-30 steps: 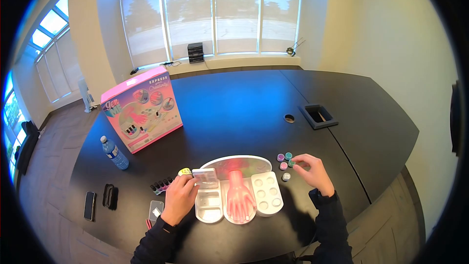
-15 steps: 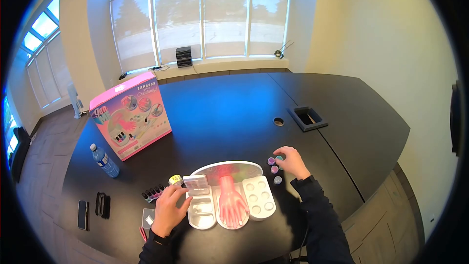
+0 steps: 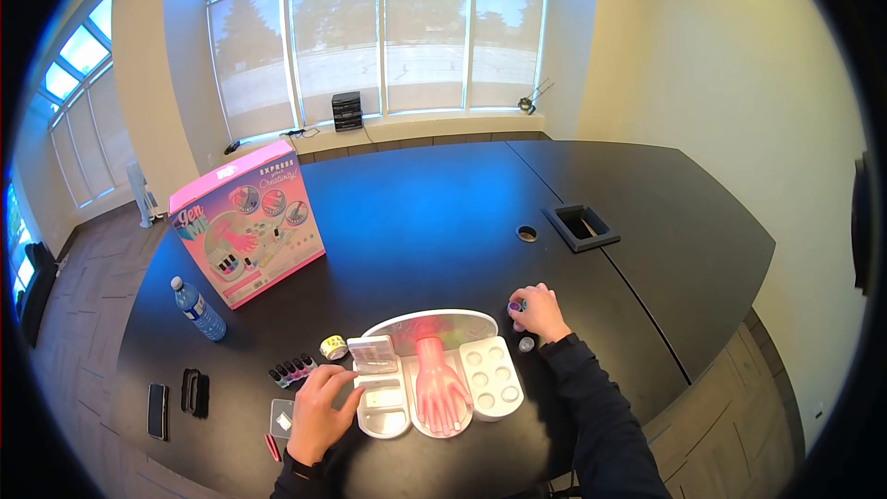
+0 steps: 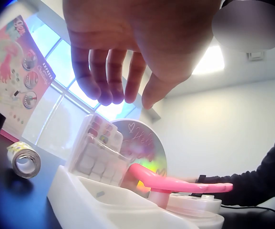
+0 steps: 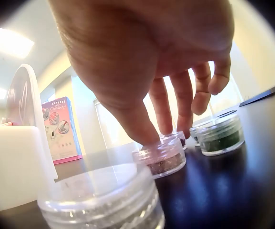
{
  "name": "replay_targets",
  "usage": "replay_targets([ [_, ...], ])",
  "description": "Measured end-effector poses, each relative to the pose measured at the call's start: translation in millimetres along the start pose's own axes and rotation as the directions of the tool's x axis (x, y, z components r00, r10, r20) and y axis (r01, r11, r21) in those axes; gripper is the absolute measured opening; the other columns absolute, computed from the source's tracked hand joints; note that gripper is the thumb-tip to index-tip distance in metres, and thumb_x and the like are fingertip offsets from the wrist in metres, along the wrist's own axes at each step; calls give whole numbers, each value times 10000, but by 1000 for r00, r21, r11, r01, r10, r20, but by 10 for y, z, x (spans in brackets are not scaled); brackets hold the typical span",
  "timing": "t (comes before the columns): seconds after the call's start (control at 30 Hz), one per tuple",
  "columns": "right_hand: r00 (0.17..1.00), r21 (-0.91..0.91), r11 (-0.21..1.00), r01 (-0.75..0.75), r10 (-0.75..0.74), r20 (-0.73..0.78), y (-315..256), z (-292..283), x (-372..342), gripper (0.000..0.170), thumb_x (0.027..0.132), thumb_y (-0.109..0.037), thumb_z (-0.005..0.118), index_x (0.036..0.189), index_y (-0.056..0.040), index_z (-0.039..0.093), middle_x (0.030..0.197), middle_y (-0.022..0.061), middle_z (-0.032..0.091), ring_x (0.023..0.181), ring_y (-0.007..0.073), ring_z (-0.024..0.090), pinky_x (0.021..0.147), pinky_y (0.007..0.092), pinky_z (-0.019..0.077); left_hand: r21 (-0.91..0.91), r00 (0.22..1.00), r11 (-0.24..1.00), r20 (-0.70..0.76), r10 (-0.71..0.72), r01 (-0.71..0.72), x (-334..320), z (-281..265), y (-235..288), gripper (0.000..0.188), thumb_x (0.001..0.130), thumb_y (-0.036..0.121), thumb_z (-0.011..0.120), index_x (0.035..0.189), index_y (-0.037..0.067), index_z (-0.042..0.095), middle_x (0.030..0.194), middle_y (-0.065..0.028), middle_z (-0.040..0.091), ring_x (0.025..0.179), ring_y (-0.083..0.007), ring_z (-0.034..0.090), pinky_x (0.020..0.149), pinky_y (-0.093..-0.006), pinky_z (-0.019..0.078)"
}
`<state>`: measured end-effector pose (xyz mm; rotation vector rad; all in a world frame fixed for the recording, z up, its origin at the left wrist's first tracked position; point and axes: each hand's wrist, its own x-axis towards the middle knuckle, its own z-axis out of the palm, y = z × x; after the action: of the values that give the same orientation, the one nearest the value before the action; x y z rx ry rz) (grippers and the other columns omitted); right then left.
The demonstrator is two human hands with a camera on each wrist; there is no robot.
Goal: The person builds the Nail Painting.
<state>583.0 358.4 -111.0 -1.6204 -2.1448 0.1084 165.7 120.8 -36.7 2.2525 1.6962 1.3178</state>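
My left hand (image 3: 321,409) hovers by the left compartments of the white nail station (image 3: 383,423), with nothing between its loosely bent fingers. In the left wrist view those fingers hang above a clear case of press-on nails (image 4: 99,152) propped at the station's back. A pink model hand (image 3: 442,388) lies palm down in the middle. To the station's right, my right hand (image 3: 542,314) pinches a purple glitter jar (image 3: 514,308) between thumb and fingers. A pink glitter jar (image 5: 161,160), a green glitter jar (image 5: 221,136) and a clear-lidded jar (image 5: 101,198) stand around it.
A pink box (image 3: 249,226) and a water bottle (image 3: 199,311) stand at the left. Nearer are several nail polish bottles (image 3: 294,370), a tape roll (image 3: 334,346), a small clear box (image 3: 281,418), a phone (image 3: 158,411) and a black case (image 3: 194,393).
My right hand has moved left and down over the glitter jars, its fingertips closing on the purple one. The left hand has drawn back slightly from the clear nail case. The head view has shifted.
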Motion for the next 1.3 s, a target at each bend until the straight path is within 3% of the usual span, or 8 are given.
replay_targets([
  [0.43,987,111,988,106,-91,-132,-311,-517,-215,186,879,-218,832,1031,-113,807,1004,47,775,1042,308,655,949,445,484,-19,997,998,51,-64,65,-104,68,16,251,875,68,866,1107,26,778,1089,-139,735,1006,-357,727,873,-432,591],
  [0.57,973,124,977,175,-153,-171,-492,-702,-362,175,880,-220,844,1009,-111,800,969,44,769,986,290,663,924,437,499,19,996,998,70,-53,52,-129,81,11,217,902,98,846,1099,44,772,1076,-94,723,991,-324,717,844,-435,589],
  [0.77,973,200,956,213,-189,-131,-786,-866,-585,178,879,-231,874,973,-105,790,908,31,762,903,282,666,830,432,537,20,988,994,117,-105,103,-167,77,13,213,894,97,855,1082,28,783,1074,-126,742,1005,-356,734,866,-435,596],
  [1.07,959,222,934,281,-264,-104,-948,-841,-702,190,878,-240,885,972,-108,787,944,29,778,919,283,688,851,432,559,22,982,994,152,-114,112,-231,83,-16,171,910,88,842,1062,27,790,1013,-111,751,964,-327,739,833,-425,594],
  [1.3,982,247,951,185,-171,-77,-778,-817,-615,182,879,-224,890,970,-93,802,882,63,746,859,255,696,795,407,568,22,977,992,168,-130,128,-257,69,-24,166,922,89,835,1066,20,791,1000,-108,756,959,-316,742,834,-419,597],
])
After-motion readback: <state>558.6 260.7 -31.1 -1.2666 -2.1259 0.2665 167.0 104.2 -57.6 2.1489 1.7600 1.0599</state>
